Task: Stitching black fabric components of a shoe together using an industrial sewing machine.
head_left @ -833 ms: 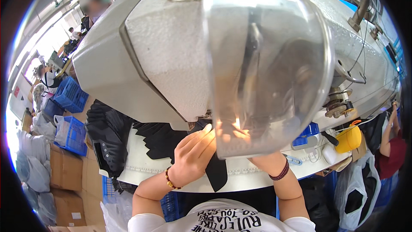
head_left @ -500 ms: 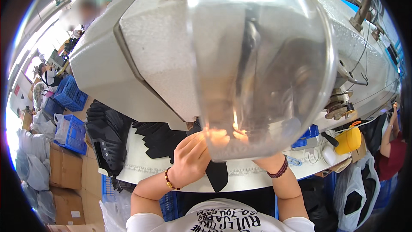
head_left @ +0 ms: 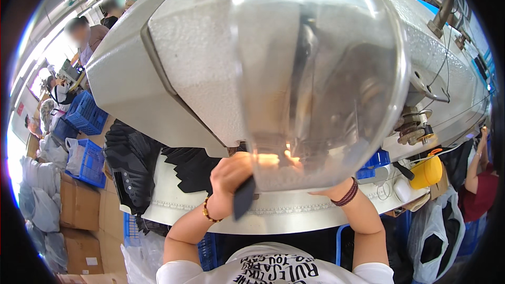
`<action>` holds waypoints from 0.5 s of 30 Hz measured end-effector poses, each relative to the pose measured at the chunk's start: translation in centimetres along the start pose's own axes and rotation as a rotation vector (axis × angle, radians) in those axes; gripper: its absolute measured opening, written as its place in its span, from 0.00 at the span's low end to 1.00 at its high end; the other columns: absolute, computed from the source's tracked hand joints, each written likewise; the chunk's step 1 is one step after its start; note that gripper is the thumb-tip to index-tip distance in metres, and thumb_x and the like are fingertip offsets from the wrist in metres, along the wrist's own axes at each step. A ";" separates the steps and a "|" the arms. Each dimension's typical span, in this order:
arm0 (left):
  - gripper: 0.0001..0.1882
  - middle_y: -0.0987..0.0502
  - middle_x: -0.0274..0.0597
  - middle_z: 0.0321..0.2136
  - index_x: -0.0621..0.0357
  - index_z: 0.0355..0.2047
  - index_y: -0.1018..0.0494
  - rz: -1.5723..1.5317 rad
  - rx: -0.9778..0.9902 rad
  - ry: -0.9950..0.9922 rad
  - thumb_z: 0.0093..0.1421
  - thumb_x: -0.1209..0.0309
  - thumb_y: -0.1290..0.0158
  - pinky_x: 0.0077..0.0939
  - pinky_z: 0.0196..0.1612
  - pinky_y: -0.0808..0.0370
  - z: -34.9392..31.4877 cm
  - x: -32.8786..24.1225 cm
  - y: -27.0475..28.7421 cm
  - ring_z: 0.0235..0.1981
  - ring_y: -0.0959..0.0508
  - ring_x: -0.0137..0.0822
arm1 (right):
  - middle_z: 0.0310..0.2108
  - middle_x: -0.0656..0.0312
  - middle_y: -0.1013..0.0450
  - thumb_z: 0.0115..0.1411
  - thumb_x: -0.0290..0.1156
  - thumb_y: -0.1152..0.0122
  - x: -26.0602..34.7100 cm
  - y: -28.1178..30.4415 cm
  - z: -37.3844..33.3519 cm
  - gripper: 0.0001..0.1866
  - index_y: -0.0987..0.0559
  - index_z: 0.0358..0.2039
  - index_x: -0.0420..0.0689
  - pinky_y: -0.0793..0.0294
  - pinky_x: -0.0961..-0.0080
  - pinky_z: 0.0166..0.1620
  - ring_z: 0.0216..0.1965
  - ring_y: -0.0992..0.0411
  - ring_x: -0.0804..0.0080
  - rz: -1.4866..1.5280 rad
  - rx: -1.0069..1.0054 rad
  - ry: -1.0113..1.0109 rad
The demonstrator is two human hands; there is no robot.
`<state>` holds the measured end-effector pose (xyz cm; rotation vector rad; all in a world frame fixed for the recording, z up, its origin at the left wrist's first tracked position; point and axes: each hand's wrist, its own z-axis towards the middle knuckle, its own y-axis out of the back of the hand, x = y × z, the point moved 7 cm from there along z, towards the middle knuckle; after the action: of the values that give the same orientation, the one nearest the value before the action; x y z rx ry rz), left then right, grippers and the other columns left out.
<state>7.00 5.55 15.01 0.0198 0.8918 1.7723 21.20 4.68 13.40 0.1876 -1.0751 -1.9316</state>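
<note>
A large pale sewing machine [head_left: 194, 52] fills the view, with a clear plastic guard [head_left: 326, 100] in front of its head. My left hand [head_left: 229, 176] is below the head at the guard's left edge, its fingers closed on a dark piece of fabric [head_left: 243, 200] that hangs toward me. My right hand [head_left: 329, 189] reaches under the guard from the right; its fingers show only as a blur through the plastic, so I cannot tell what they hold. The needle area is hidden. On the white table, left of my left hand, lie fanned black fabric pieces [head_left: 192, 171].
A stack of dark shoe uppers [head_left: 130, 168] lies at the table's left end. To the right are a yellow container [head_left: 426, 172] and a blue tray [head_left: 374, 163]. Blue crates [head_left: 87, 113] and cardboard boxes [head_left: 80, 202] stand on the floor at left. Other people work farther off.
The fabric piece hung between my hands and now hangs, tilted, just under my left hand. My left hand has turned; my right wrist has shifted slightly up. Two people show more plainly at far left.
</note>
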 end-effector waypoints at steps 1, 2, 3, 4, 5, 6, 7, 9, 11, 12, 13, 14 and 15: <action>0.09 0.25 0.44 0.28 0.64 0.30 0.26 -0.098 0.012 0.198 0.47 0.75 0.43 0.24 0.33 0.31 -0.4 1.5 -0.3 0.29 0.26 0.36 | 0.37 0.60 0.28 0.49 0.27 0.46 0.0 0.4 -0.3 0.14 0.25 0.39 0.48 0.28 0.71 0.41 0.38 0.28 0.64 -0.007 0.002 -0.004; 0.05 0.25 0.41 0.25 0.64 0.27 0.26 -0.268 -0.128 0.270 0.49 0.76 0.43 0.21 0.30 0.31 -0.6 2.3 0.0 0.25 0.27 0.31 | 0.38 0.59 0.28 0.49 0.26 0.45 -0.2 0.6 -0.5 0.14 0.25 0.39 0.48 0.28 0.71 0.42 0.38 0.28 0.64 -0.007 0.009 0.002; 0.05 0.25 0.41 0.25 0.64 0.27 0.26 -0.267 -0.133 0.273 0.49 0.76 0.43 0.21 0.30 0.31 -0.6 2.4 0.0 0.25 0.27 0.31 | 0.39 0.59 0.28 0.49 0.26 0.45 -0.2 0.8 -0.7 0.15 0.25 0.40 0.47 0.29 0.71 0.43 0.39 0.29 0.64 -0.009 0.017 0.006; 0.04 0.25 0.40 0.23 0.63 0.26 0.25 -0.243 -0.127 0.314 0.48 0.77 0.42 0.20 0.29 0.32 -0.6 2.7 0.1 0.23 0.27 0.30 | 0.39 0.59 0.28 0.49 0.26 0.45 -0.2 0.7 -0.8 0.15 0.25 0.40 0.47 0.29 0.71 0.43 0.39 0.29 0.64 -0.009 0.022 0.009; 0.04 0.25 0.39 0.22 0.62 0.24 0.25 -0.213 -0.118 0.358 0.47 0.78 0.41 0.19 0.28 0.32 -0.6 3.0 0.2 0.22 0.28 0.29 | 0.40 0.58 0.28 0.49 0.26 0.45 0.0 0.6 -0.8 0.15 0.25 0.40 0.47 0.29 0.71 0.44 0.40 0.29 0.64 -0.069 -0.001 0.039; 0.04 0.26 0.39 0.21 0.60 0.24 0.25 -0.253 -0.107 0.370 0.47 0.77 0.42 0.20 0.29 0.31 -0.3 2.8 0.3 0.23 0.27 0.31 | 0.40 0.58 0.28 0.48 0.26 0.44 0.2 0.4 -0.8 0.16 0.25 0.40 0.47 0.29 0.70 0.44 0.41 0.29 0.64 -0.129 -0.026 0.068; 0.04 0.26 0.39 0.21 0.60 0.24 0.25 -0.249 -0.106 0.376 0.47 0.77 0.42 0.20 0.29 0.31 -0.2 2.9 0.6 0.23 0.27 0.31 | 0.40 0.58 0.28 0.48 0.26 0.44 0.1 -0.1 -1.0 0.16 0.25 0.40 0.47 0.29 0.70 0.44 0.41 0.29 0.64 -0.122 -0.024 0.068; 0.08 0.25 0.39 0.24 0.58 0.28 0.25 -0.043 0.105 0.086 0.46 0.74 0.42 0.22 0.30 0.31 0.4 1.3 0.6 0.25 0.26 0.34 | 0.39 0.58 0.28 0.48 0.24 0.44 -0.2 -1.2 -1.3 0.17 0.25 0.41 0.47 0.30 0.71 0.45 0.41 0.29 0.63 -0.167 0.027 0.055; 0.16 0.25 0.36 0.27 0.56 0.33 0.27 0.015 0.136 -0.258 0.41 0.69 0.44 0.26 0.31 0.29 0.0 0.4 0.3 0.29 0.25 0.36 | 0.40 0.58 0.28 0.49 0.24 0.45 -0.8 -1.3 -1.1 0.17 0.26 0.42 0.46 0.30 0.71 0.46 0.41 0.29 0.63 0.043 0.017 -0.046; 0.16 0.25 0.36 0.27 0.56 0.32 0.26 0.086 0.176 -0.293 0.39 0.70 0.45 0.26 0.31 0.29 0.1 -0.1 0.0 0.29 0.25 0.36 | 0.40 0.58 0.28 0.49 0.23 0.46 -1.5 -1.4 -1.2 0.17 0.26 0.42 0.46 0.30 0.71 0.46 0.41 0.29 0.62 0.253 0.004 -0.146; 0.16 0.25 0.37 0.27 0.57 0.31 0.26 0.158 0.217 -0.327 0.38 0.70 0.46 0.25 0.32 0.29 0.2 -0.5 -0.2 0.29 0.25 0.35 | 0.40 0.58 0.28 0.49 0.23 0.46 -1.7 -1.6 -1.3 0.17 0.26 0.42 0.46 0.30 0.71 0.46 0.41 0.29 0.62 0.255 0.005 -0.148; 0.16 0.25 0.37 0.27 0.57 0.31 0.26 0.158 0.219 -0.327 0.38 0.70 0.46 0.25 0.32 0.29 0.4 -0.7 -0.1 0.29 0.25 0.35 | 0.39 0.59 0.28 0.49 0.23 0.45 -1.7 -1.9 -1.5 0.16 0.26 0.41 0.45 0.30 0.71 0.45 0.40 0.29 0.62 0.215 0.018 -0.124; 0.15 0.25 0.37 0.27 0.57 0.29 0.26 0.182 0.255 -0.383 0.37 0.71 0.47 0.24 0.31 0.29 0.4 -1.1 -0.2 0.29 0.25 0.36 | 0.38 0.59 0.28 0.48 0.23 0.45 -1.7 -2.2 -1.7 0.16 0.26 0.40 0.45 0.30 0.71 0.45 0.40 0.29 0.62 0.175 0.031 -0.099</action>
<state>7.80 4.90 15.65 0.6023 0.8463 1.7288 21.66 5.45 10.27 0.0140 -1.1479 -1.7834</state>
